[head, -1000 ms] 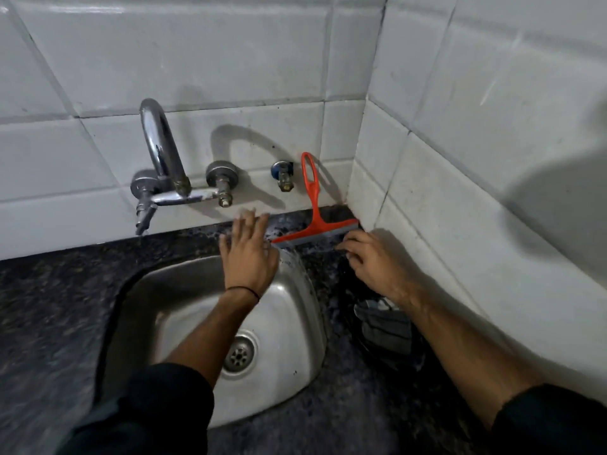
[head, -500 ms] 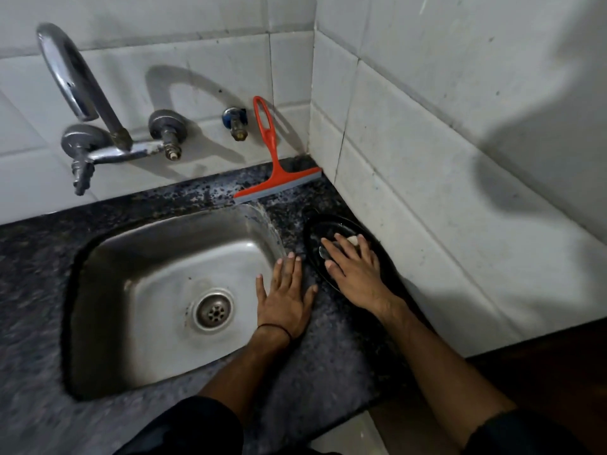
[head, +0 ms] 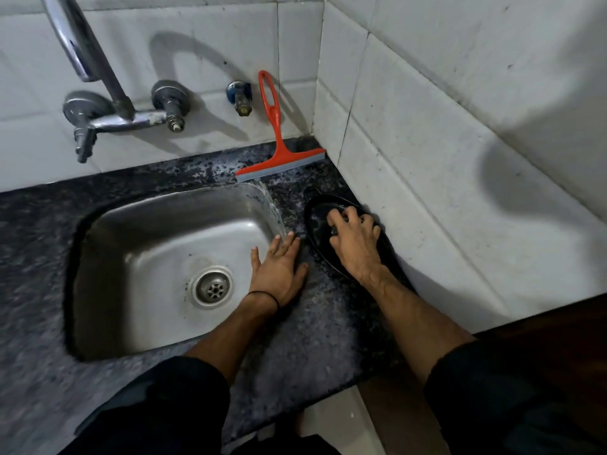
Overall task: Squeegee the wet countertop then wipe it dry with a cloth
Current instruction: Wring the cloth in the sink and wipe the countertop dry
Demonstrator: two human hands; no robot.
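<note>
A sink (head: 157,231) is set into the worktop (head: 328,323), with a tap (head: 108,103) on the wall behind it. The squeegee (head: 279,159) stands at the back right corner, blade on the worktop, handle leaning on the wall. A dish (head: 318,224) lies right of the sink, beside the side wall.

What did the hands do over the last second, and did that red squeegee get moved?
Both hands drew back from beside the squeegee. The left hand now lies flat on the countertop at the sink edge; the right hand has curled onto something in the black dish. The squeegee stayed leaning on the wall, untouched.
</note>
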